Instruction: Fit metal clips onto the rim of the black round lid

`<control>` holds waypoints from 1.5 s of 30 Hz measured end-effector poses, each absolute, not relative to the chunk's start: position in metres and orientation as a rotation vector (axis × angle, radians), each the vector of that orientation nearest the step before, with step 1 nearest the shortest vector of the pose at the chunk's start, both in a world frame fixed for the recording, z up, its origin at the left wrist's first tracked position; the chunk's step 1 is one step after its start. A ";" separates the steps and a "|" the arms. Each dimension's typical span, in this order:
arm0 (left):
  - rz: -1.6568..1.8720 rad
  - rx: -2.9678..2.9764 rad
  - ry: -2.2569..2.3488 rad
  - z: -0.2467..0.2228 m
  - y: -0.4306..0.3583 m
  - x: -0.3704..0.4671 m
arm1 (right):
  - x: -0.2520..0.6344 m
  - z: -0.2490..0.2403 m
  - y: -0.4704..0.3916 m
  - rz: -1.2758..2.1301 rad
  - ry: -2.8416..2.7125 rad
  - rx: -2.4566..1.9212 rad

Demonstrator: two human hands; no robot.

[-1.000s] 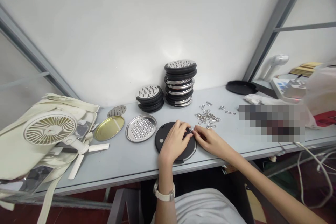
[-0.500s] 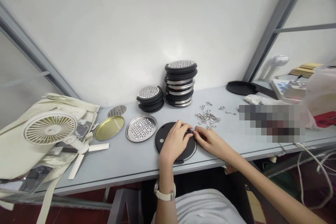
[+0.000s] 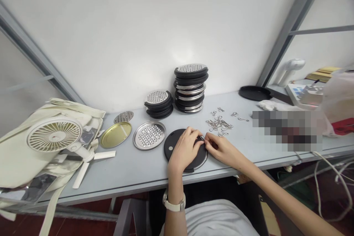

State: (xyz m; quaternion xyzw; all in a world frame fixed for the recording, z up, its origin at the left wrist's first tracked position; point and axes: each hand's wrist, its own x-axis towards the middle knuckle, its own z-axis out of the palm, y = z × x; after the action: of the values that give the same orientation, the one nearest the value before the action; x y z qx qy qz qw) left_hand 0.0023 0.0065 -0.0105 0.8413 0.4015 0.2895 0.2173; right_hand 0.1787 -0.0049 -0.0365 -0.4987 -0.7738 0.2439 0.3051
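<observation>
A black round disc (image 3: 197, 159) with a metal rim showing at its lower right lies flat at the table's front edge. My left hand (image 3: 184, 151) rests over its middle and holds it, fingers bent toward the far right edge. At that edge my right hand (image 3: 219, 149) pinches a small metal clip (image 3: 203, 138), mostly covered by the fingertips. Several loose wire clips (image 3: 218, 122) lie in a heap just beyond my right hand. To the left of the disc sits a silver oval grater plate (image 3: 149, 135) with raised teeth.
Black and silver grater discs form a tall stack (image 3: 190, 92) and a shorter stack (image 3: 159, 108) by the wall. Leftward are a gold lid (image 3: 116, 135), a small grater insert (image 3: 124, 117) and a white fan (image 3: 55, 136) on a bag. A black pan-like tray (image 3: 254, 93) stands back right.
Both hands stay almost in place on the disc. My right fingertips have closed in slightly at its edge, covering more of the metal clip.
</observation>
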 end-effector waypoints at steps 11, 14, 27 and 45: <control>0.815 2.313 1.108 -0.011 0.006 0.002 | 0.178 -0.037 -0.003 0.611 -2.048 -1.342; 0.819 2.309 1.102 -0.011 0.006 0.002 | 0.177 -0.038 -0.003 0.598 -2.055 -1.354; 0.801 2.354 1.085 -0.010 0.007 0.002 | 0.176 -0.039 -0.002 0.577 -2.069 -1.361; 0.771 2.358 1.109 -0.010 0.005 0.002 | 0.177 -0.036 -0.003 0.593 -2.048 -1.359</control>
State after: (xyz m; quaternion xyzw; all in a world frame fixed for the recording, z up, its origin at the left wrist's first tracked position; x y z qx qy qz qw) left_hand 0.0023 0.0053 -0.0100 0.8483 0.3989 0.2773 0.2108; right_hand 0.1771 -0.0032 -0.0358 -0.5124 -0.7722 0.2235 0.3019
